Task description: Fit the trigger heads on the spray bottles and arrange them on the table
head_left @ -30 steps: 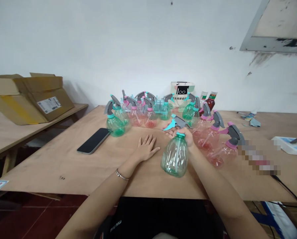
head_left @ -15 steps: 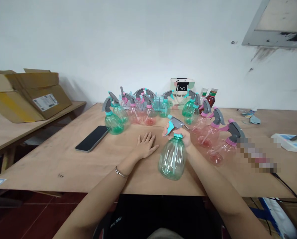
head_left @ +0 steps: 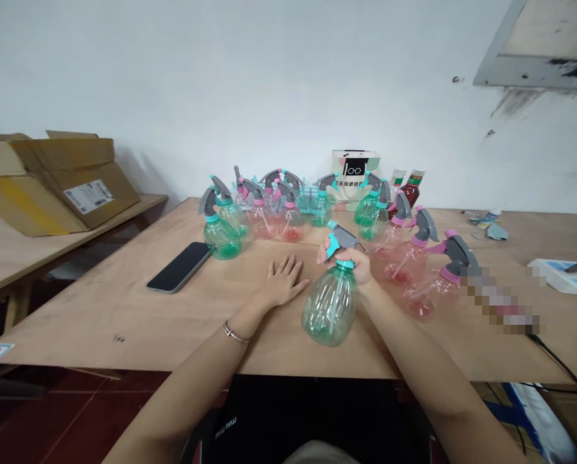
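Observation:
My right hand [head_left: 353, 264] is closed round the neck of a clear green spray bottle [head_left: 327, 303] with a teal and grey trigger head. The bottle is tilted, its base pointing toward me and to the left, above the wooden table [head_left: 124, 316]. My left hand [head_left: 282, 280] lies flat on the table with its fingers spread, just left of the bottle, holding nothing. A thin bracelet sits on that wrist.
Several green and pink spray bottles [head_left: 269, 216] stand at the back of the table, and pink spray bottles [head_left: 416, 264] lie to the right. A black phone [head_left: 179, 267] lies at the left. A white box [head_left: 353, 180] and sauce bottles stand at the wall. Cardboard boxes [head_left: 51, 180] sit on a side table.
My right hand has tilted the green bottle, swinging its base toward me and to the left. My left hand has stayed flat on the table.

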### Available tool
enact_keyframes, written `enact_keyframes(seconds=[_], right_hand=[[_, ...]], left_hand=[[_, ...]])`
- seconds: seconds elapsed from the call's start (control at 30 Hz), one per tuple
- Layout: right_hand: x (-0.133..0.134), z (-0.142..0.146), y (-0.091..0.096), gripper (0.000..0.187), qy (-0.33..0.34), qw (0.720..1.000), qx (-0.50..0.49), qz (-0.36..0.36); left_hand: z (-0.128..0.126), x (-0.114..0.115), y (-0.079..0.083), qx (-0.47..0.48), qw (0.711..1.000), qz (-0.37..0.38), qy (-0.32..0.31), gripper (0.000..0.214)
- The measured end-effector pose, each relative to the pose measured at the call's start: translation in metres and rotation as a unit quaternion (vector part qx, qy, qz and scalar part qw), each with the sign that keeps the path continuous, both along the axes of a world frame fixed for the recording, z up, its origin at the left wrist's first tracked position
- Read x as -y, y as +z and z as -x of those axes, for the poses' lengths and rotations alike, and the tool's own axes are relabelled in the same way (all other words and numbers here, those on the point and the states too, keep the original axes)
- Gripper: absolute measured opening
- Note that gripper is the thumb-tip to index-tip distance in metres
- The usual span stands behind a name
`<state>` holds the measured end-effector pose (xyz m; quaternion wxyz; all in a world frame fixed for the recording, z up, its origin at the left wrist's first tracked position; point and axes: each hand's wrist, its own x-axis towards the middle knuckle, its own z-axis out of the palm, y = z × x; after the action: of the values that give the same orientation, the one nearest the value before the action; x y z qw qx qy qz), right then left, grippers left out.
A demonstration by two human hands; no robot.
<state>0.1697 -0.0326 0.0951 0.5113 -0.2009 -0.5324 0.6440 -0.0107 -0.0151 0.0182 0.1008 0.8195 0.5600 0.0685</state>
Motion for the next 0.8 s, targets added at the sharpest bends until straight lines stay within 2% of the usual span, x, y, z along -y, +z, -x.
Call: enact_keyframes(seconds=[0.17,0.43,0.6,0.8], right_hand=[[0.002,0.0028,0.001,0.026,-0.004,1.0,0.011,0.013],[-0.0014,-0.0042,-0.0036,0.032,0.005,0.999,0.033,-0.037],[0.001,0.0002,-0.0059,0.024,0.024,0.998,0.043,-0.03],[-0.0002,-0.0035,-0.0036,0.02,-0.045,0.999,0.017,-0.025]], left_hand=[[0.0004,0.0005,0.0025,0.001,1.0,0.011,-0.009,0.069],[0.0008,-0.0006,0.0006,0.01,1.0,0.006,-0.008,0.07],[0.001,-0.0011,0.0002,0.005,1.0,0.01,-0.007,0.071],[0.0016,-0.0022,-0.0069,0.026,1.0,-0.009,0.0,0.069]])
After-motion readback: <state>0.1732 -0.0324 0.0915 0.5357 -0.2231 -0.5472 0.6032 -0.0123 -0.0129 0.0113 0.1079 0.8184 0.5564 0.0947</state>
